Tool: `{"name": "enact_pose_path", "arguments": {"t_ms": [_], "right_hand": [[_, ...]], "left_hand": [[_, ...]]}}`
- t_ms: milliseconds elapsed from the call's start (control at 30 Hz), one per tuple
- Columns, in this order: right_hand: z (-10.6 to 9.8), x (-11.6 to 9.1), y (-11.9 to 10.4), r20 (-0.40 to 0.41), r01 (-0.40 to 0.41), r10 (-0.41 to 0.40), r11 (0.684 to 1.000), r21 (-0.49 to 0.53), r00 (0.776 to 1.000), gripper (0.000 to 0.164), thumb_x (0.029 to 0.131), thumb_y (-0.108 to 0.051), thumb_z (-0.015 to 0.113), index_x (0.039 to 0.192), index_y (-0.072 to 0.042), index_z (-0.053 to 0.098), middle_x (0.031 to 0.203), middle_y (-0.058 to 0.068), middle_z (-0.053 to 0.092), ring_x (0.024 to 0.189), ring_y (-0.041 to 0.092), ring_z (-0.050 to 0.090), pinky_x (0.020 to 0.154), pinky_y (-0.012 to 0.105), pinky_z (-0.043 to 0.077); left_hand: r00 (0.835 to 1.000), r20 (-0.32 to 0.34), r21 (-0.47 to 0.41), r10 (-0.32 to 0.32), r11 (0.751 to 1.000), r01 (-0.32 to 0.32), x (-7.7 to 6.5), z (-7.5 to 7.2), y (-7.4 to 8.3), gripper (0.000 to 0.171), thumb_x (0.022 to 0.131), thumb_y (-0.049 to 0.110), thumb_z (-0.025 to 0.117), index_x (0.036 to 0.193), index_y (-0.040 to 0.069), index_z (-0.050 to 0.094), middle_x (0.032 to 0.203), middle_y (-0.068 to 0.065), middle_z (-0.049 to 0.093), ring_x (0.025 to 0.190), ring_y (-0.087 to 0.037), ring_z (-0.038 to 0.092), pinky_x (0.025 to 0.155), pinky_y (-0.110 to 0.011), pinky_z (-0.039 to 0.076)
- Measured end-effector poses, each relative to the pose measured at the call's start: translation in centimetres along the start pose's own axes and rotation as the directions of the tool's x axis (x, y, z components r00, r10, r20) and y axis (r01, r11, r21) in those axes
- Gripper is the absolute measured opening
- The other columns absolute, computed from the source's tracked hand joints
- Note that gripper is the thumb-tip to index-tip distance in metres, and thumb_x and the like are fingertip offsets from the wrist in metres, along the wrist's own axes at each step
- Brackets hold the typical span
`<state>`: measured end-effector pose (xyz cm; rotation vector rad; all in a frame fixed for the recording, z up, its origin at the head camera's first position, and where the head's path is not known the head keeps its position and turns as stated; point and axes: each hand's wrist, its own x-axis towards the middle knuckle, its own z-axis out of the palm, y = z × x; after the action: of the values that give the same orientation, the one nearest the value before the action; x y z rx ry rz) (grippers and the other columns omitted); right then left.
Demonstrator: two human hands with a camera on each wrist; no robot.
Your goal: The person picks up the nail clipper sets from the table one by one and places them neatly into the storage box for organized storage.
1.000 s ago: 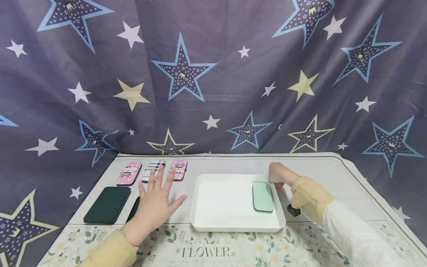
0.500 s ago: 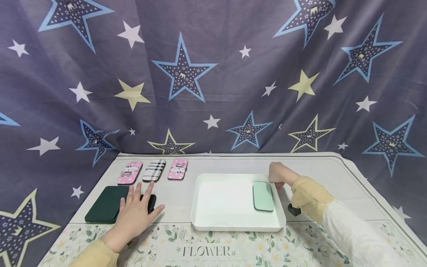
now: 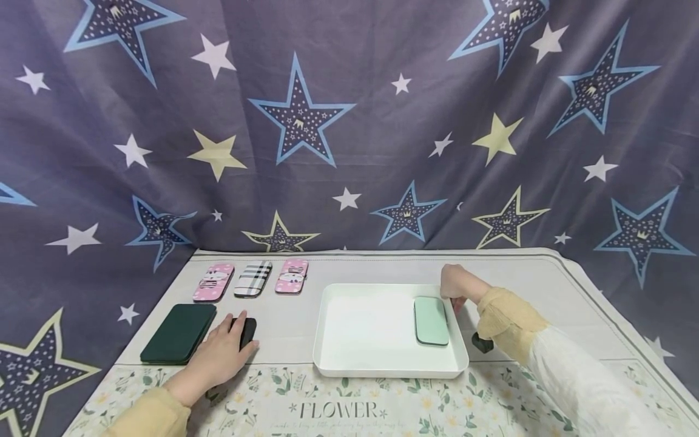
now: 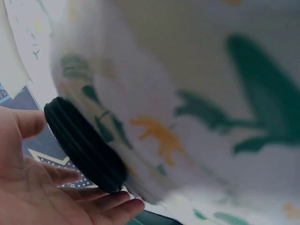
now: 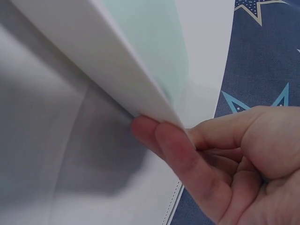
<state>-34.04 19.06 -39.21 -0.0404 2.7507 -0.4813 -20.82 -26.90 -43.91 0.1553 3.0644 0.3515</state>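
Observation:
My left hand (image 3: 219, 355) lies over a small black case (image 3: 249, 331) at the table's left. In the left wrist view its thumb touches one edge of the black case (image 4: 86, 145) and its fingertips meet the opposite edge. My right hand (image 3: 460, 284) pinches the right rim of a white tray (image 3: 363, 368); the right wrist view shows thumb and fingers on either side of the tray wall (image 5: 117, 70). Inside the tray, near that rim, lies a mint-green case (image 3: 431, 321).
A larger dark green case (image 3: 178, 334) lies just left of my left hand. Behind stand two pink patterned cases (image 3: 214, 283) with a plaid case (image 3: 253, 279) between them. A star-printed curtain (image 3: 349, 121) hangs behind the table. Below the right sleeve is a small black object (image 3: 482, 343).
My left hand has drawn back from the plaid and pink cases, toward the near left, and come down on the black case. My right hand stays at the tray rim.

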Motion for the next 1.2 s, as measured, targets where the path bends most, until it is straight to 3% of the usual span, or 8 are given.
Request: {"name": "enact_pose_path", "arguments": {"t_ms": [233,567,700,800,933,1133,1200], "right_hand": [[0.0,0.1,0.0,-0.008,-0.002,0.002,1.000,-0.005,1.000,0.024,0.074,0.010,0.053,0.096,0.019,0.058,0.061,0.016,0.062,0.044,0.017,0.063,0.046,0.024,0.054],[0.1,0.1,-0.1,-0.011,0.000,0.000,1.000,0.005,1.000,0.021,0.075,0.010,0.053,0.094,0.019,0.058,0.062,0.017,0.063,0.044,0.018,0.063,0.046,0.024,0.054],[0.1,0.1,-0.2,-0.013,0.000,0.000,1.000,0.002,1.000,0.017,0.075,0.009,0.054,0.090,0.017,0.058,0.061,0.017,0.063,0.044,0.018,0.064,0.046,0.024,0.054],[0.1,0.1,-0.2,-0.012,0.006,-0.006,1.000,-0.002,1.000,0.016,0.076,0.009,0.055,0.089,0.016,0.059,0.060,0.016,0.063,0.044,0.018,0.064,0.046,0.024,0.054],[0.0,0.0,-0.3,-0.014,0.010,-0.010,1.000,-0.007,1.000,0.015,0.076,0.009,0.055,0.088,0.016,0.059,0.059,0.016,0.063,0.044,0.018,0.064,0.046,0.024,0.054],[0.0,0.0,-0.4,-0.013,-0.003,0.003,1.000,-0.015,1.000,0.017,0.076,0.009,0.056,0.090,0.017,0.059,0.059,0.016,0.063,0.044,0.018,0.064,0.046,0.024,0.054],[0.0,0.0,-0.4,-0.014,-0.001,0.001,1.000,-0.018,1.000,0.015,0.076,0.009,0.055,0.088,0.016,0.059,0.058,0.016,0.063,0.044,0.018,0.064,0.046,0.024,0.054]], "left_hand": [[1.000,0.018,0.016,0.019,1.000,-0.019,0.8,-1.3,0.0,0.059,0.093,0.018,0.057,0.132,-0.020,0.036,0.131,-0.044,0.036,0.115,-0.060,0.040,0.092,-0.064,0.040],[0.992,0.106,-0.014,-0.064,0.998,0.065,2.7,-3.0,-0.6,0.071,0.083,0.023,0.072,0.123,-0.026,0.040,0.121,-0.044,0.045,0.113,-0.055,0.046,0.091,-0.058,0.044],[0.983,0.143,-0.082,-0.118,0.988,0.131,3.1,-3.4,-1.2,0.081,0.077,0.028,0.078,0.124,-0.025,0.039,0.118,-0.042,0.047,0.102,-0.049,0.054,0.077,-0.049,0.053],[0.970,0.174,-0.173,-0.170,0.964,0.200,3.1,-3.6,-1.8,0.084,0.073,0.029,0.081,0.122,-0.024,0.039,0.111,-0.039,0.050,0.085,-0.038,0.060,0.060,-0.042,0.055],[0.956,0.198,-0.275,-0.216,0.924,0.266,3.1,-3.8,-2.5,0.074,0.071,0.025,0.083,0.114,-0.022,0.045,0.096,-0.030,0.056,0.069,-0.026,0.061,0.053,-0.038,0.054],[0.941,0.208,-0.422,-0.266,0.844,0.332,3.3,-4.3,-2.6,0.035,0.074,0.007,0.077,0.094,-0.010,0.054,0.076,-0.013,0.055,0.056,-0.017,0.057,0.051,-0.032,0.054],[0.944,0.201,-0.428,-0.260,0.844,0.324,3.4,-4.3,-2.6,0.024,0.075,0.006,0.075,0.086,-0.006,0.056,0.067,-0.008,0.052,0.051,-0.014,0.054,0.050,-0.030,0.054]]}}
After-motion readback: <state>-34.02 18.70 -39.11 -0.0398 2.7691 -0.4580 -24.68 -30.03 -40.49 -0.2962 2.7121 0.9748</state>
